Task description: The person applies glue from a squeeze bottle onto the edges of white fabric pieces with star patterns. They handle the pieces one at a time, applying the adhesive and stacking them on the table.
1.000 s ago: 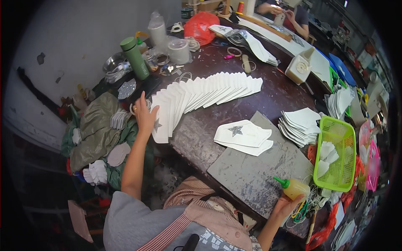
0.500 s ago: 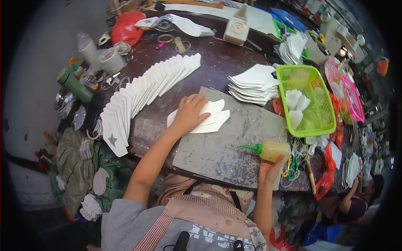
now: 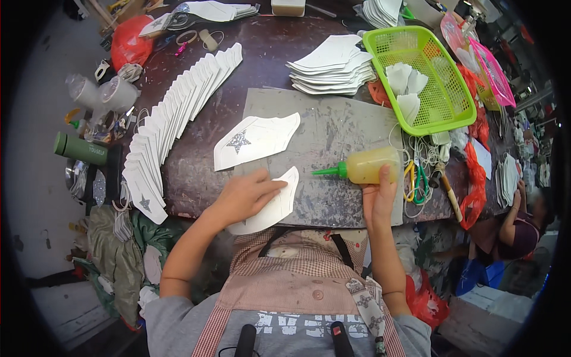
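Note:
My right hand (image 3: 379, 199) is closed around a squeeze bottle (image 3: 373, 165) of yellowish liquid, probably glue, its green nozzle pointing left. My left hand (image 3: 248, 195) grips a white shoe-upper piece (image 3: 278, 206) by the board's near edge; the thumb is hidden and the hand covers part of the piece. Just beyond it, a second white shoe-upper piece with a silver star (image 3: 257, 140) lies flat, partly on the grey board (image 3: 333, 122). The bottle is held above the board, its tip apart from both pieces.
A fanned row of white pieces (image 3: 172, 128) curves along the left. Behind the board sits a stack of white pieces (image 3: 332, 65), beside a green basket (image 3: 389, 89). Scissors (image 3: 420, 181) and cords lie at right. A green flask (image 3: 80, 149) is far left; another person (image 3: 514, 229) works at far right.
The two overlapping pieces have come apart: my left hand has drawn one nearer, and the starred one lies uncovered. My right hand still holds the bottle, now tilted slightly differently. The view has shifted.

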`<action>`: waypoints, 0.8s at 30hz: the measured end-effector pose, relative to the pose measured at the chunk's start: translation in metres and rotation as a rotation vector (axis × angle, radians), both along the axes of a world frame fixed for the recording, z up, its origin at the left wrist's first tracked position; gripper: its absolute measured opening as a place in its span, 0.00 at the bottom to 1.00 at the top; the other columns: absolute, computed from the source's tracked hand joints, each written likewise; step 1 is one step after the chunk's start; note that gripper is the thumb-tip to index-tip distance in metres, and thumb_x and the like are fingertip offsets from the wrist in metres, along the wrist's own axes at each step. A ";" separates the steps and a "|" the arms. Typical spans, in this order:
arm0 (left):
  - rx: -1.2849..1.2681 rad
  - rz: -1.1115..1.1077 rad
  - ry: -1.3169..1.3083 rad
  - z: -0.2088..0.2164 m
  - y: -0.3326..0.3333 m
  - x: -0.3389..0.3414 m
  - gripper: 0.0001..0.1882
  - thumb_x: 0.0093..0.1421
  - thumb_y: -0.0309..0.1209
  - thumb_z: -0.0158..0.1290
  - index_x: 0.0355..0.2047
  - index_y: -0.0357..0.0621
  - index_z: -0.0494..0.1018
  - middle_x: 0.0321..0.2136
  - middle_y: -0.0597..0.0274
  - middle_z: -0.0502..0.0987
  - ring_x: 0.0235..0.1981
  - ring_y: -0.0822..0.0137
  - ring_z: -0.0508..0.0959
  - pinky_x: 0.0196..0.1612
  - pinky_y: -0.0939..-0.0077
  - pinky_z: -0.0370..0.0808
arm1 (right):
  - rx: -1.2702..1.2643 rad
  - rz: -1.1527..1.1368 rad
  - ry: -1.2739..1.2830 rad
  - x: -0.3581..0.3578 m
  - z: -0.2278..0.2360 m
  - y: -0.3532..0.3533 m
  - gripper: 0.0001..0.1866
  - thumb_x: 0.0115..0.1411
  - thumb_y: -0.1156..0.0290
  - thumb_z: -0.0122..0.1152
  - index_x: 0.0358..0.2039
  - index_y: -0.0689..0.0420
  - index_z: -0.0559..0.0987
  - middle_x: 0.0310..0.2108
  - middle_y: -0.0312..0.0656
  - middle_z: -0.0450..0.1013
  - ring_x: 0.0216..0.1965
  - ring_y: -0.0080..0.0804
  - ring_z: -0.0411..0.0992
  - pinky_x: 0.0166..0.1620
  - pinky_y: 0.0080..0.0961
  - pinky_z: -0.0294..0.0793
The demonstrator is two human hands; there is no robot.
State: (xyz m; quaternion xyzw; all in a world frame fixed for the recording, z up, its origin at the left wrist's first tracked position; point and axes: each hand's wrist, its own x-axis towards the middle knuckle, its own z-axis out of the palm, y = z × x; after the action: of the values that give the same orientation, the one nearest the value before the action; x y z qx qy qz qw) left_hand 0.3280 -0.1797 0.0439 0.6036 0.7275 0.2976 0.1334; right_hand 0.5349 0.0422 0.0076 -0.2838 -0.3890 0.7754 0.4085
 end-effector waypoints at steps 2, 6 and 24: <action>-0.063 -0.031 0.094 -0.013 -0.002 -0.003 0.15 0.58 0.35 0.59 0.47 0.57 0.80 0.30 0.63 0.72 0.25 0.62 0.75 0.27 0.68 0.72 | 0.039 0.019 -0.034 -0.009 -0.002 -0.002 0.22 0.64 0.63 0.62 0.52 0.64 0.70 0.45 0.44 0.73 0.45 0.33 0.75 0.47 0.33 0.78; -0.057 -0.064 0.139 -0.011 0.003 -0.007 0.16 0.57 0.39 0.60 0.47 0.62 0.80 0.35 0.65 0.72 0.26 0.63 0.76 0.27 0.68 0.73 | 0.149 0.014 -0.084 -0.023 -0.008 0.000 0.22 0.61 0.65 0.67 0.49 0.64 0.71 0.42 0.42 0.73 0.41 0.30 0.74 0.46 0.31 0.77; -0.078 -0.069 0.128 -0.016 0.000 -0.010 0.17 0.57 0.42 0.59 0.48 0.63 0.79 0.39 0.66 0.72 0.31 0.64 0.78 0.29 0.67 0.73 | 0.217 -0.008 -0.225 -0.029 -0.014 -0.003 0.25 0.57 0.60 0.71 0.46 0.64 0.73 0.38 0.39 0.74 0.39 0.25 0.71 0.45 0.24 0.72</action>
State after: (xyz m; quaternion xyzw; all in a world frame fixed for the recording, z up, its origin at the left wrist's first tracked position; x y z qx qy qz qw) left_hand 0.3184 -0.1799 0.0278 0.6403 0.7246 0.2250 0.1204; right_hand 0.5058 0.0391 -0.0062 -0.3243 -0.5127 0.6906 0.3937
